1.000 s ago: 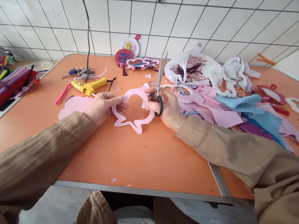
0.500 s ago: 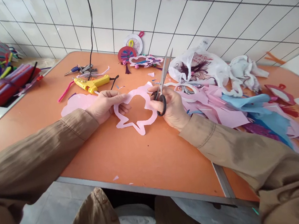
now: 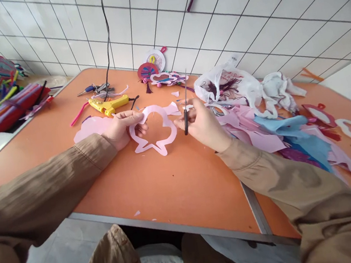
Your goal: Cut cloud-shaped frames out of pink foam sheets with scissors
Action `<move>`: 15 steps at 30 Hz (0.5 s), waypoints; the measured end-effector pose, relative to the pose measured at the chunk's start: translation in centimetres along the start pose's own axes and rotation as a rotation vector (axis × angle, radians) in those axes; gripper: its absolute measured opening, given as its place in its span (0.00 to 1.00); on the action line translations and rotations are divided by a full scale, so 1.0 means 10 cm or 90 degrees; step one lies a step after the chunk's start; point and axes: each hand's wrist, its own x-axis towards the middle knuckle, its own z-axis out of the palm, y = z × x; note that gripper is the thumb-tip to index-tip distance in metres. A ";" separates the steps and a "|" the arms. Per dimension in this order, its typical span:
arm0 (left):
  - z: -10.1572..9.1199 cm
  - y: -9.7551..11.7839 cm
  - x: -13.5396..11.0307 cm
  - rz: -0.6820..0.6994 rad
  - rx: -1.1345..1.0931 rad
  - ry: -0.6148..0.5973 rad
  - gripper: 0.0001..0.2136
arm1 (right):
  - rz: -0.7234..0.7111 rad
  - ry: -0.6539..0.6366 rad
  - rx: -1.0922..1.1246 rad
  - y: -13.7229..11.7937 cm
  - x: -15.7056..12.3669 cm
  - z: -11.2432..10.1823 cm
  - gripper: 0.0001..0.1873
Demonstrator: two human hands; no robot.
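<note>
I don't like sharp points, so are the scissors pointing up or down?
Up: the right hand holds the scissors with the blades above the dark handle.

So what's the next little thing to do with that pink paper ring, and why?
Maybe tip the scissors in the right hand toward the pink tab. It juts from the upper right of the pink paper ring, but the scissors point up beside it. The left hand holds the ring's left side, which could keep it steady.

Craft workspace, tiled wall (image 3: 240, 32), orange table (image 3: 184, 195), glue gun (image 3: 110, 104), scissors (image 3: 186, 123), pink scraps (image 3: 242, 127)
</note>
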 end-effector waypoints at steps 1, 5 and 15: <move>-0.01 0.01 0.00 -0.004 -0.002 -0.013 0.15 | -0.010 -0.020 -0.068 -0.01 0.02 -0.05 0.21; -0.05 0.04 -0.02 -0.012 0.001 -0.061 0.16 | -0.057 -0.129 -0.378 -0.10 0.04 -0.19 0.06; 0.20 -0.08 -0.31 -0.003 0.269 -0.275 0.17 | -0.152 -0.261 -0.675 -0.23 -0.12 -0.18 0.28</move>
